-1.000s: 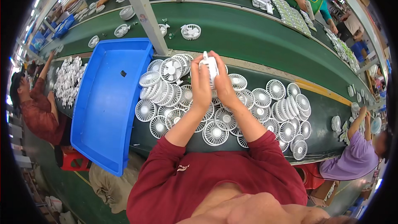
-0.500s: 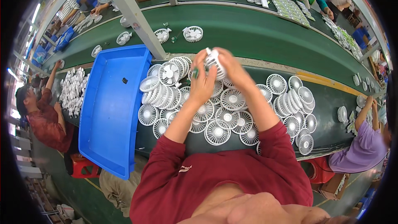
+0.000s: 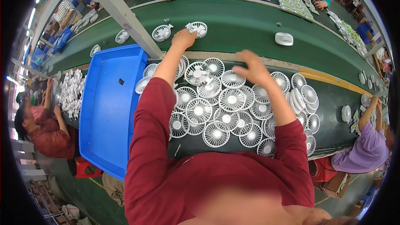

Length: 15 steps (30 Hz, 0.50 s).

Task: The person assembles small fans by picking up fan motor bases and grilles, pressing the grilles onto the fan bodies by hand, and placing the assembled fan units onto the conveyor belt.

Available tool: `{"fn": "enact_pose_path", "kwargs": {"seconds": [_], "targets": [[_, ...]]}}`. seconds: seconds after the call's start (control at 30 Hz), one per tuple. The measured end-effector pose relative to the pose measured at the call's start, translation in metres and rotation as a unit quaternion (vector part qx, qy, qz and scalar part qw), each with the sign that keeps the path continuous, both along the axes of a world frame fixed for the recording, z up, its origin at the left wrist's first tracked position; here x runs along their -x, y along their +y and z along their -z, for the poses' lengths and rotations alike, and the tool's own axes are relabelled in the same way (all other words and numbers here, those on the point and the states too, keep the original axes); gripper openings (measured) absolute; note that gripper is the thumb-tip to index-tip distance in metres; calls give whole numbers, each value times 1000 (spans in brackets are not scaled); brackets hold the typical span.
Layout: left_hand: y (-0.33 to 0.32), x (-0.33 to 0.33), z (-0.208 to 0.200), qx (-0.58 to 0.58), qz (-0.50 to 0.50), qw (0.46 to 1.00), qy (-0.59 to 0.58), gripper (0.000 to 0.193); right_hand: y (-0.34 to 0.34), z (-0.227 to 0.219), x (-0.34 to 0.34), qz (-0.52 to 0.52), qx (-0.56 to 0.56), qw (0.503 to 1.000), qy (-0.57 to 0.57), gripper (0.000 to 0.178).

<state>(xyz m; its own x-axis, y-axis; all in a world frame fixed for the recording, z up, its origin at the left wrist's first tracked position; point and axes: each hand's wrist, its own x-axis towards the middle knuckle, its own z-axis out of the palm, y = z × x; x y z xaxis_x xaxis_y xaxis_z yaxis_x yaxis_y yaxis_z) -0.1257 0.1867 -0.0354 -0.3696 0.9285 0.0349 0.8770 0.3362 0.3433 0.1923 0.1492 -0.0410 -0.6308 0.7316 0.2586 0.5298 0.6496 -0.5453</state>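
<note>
My left hand (image 3: 184, 39) stretches forward over the green belt. Its fingers are curled at the near left rim of a round white fan housing (image 3: 200, 29), and partly hide it. Another fan housing (image 3: 161, 33) with small white parts lies on the belt just left of it. My right hand (image 3: 252, 69) hovers over the pile, slightly blurred, with fingers apart and nothing in them. Below and between my arms lie many round white slotted fan covers (image 3: 216, 134), overlapping. A fan housing with a white part and a green board (image 3: 196, 73) rests at the far side of the pile.
A large blue tray (image 3: 110, 112) with a small black piece in it stands left. A grey post (image 3: 121, 12) rises behind it. Beyond lie heaped white parts (image 3: 73, 94). A white rounded casing (image 3: 284, 39) is on the belt. Co-workers sit left and right (image 3: 362, 150).
My hands have parted. The white fan part they held is gone from them. My left hand moved forward to the belt; my right moved right and opened. A white casing appeared on the belt.
</note>
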Motion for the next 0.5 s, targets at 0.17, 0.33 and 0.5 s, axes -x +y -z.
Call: {"fn": "enact_pose_path", "kwargs": {"seconds": [0.17,0.33,0.5], "targets": [[31,-21,9,-21,-79,995,-54,51,-44,10,11,-51,0,993,-110,60],[34,-20,19,5,-76,994,-76,43,-37,1,8,-63,70,995,-22,60],[14,-26,22,-183,0,976,-121,21,-27,-23,18,32,-37,991,124,65]]}}
